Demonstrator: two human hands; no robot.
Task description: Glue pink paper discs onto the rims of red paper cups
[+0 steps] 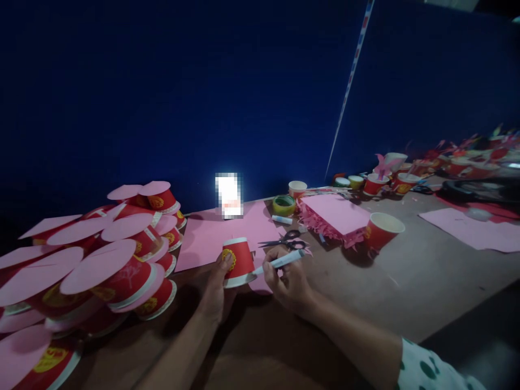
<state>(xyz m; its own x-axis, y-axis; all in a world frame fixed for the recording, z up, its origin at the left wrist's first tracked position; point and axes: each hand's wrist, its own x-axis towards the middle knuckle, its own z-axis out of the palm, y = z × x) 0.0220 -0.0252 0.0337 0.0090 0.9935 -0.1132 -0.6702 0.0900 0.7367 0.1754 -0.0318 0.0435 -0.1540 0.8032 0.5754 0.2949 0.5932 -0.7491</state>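
My left hand (217, 290) is closed round a red paper cup (242, 260) with a yellow emblem, held upside down above the table's front part. In my right hand (286, 284) is a pale marker pen (282, 262), its tip at the cup's lower right rim. Behind both hands lie sheets of pink paper (199, 244). Black-handled scissors (280, 242) rest just beyond my right hand. Some of my left fingers are hidden behind the cup.
Stacked red cups with pink paper discs (97, 265) fill the left side. A bright phone screen (229, 195) stands at the back. Rolls of tape (284, 205), a pink fringed box (337, 214) and a tilted cup (384, 233) are to the right. A blue wall (182, 97) closes off the back.
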